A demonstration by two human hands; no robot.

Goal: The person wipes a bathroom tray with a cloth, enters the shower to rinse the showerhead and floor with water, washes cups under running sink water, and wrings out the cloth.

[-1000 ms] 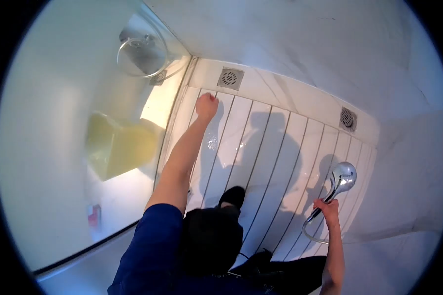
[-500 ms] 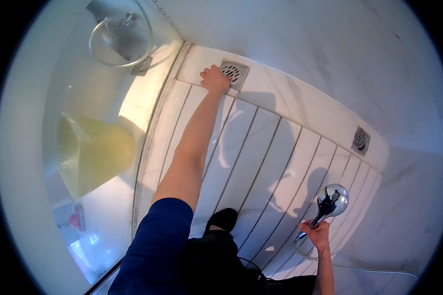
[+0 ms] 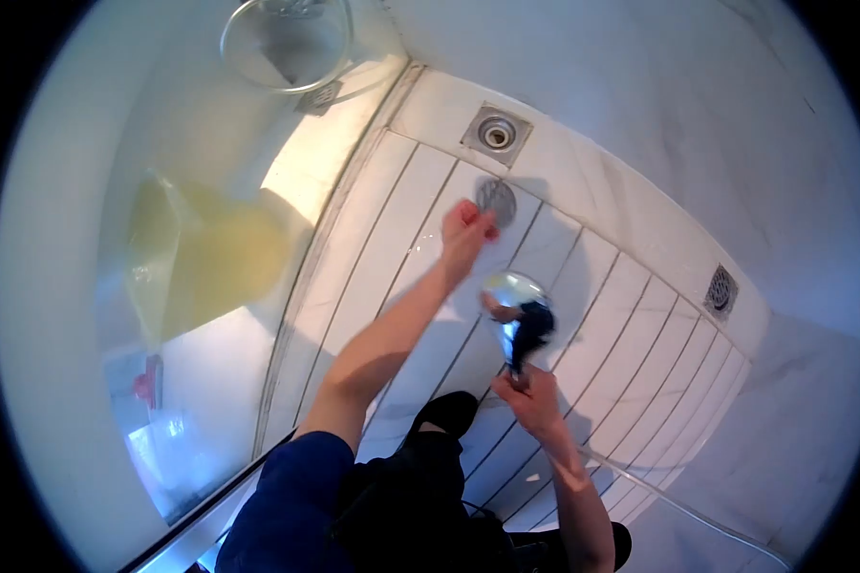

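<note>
In the head view, a round drain grate [image 3: 497, 199] is pinched at its lower-left edge by the closed fingers of the left hand [image 3: 465, 232], upper centre. The open drain [image 3: 496, 135] is seen just above it; the left hand is nearer. By the right hand [image 3: 535, 399], a showerhead [image 3: 520, 320] is gripped, its long axis roughly upright in the frame. The contents of the yellow container [image 3: 205, 258], left, cannot be told.
</note>
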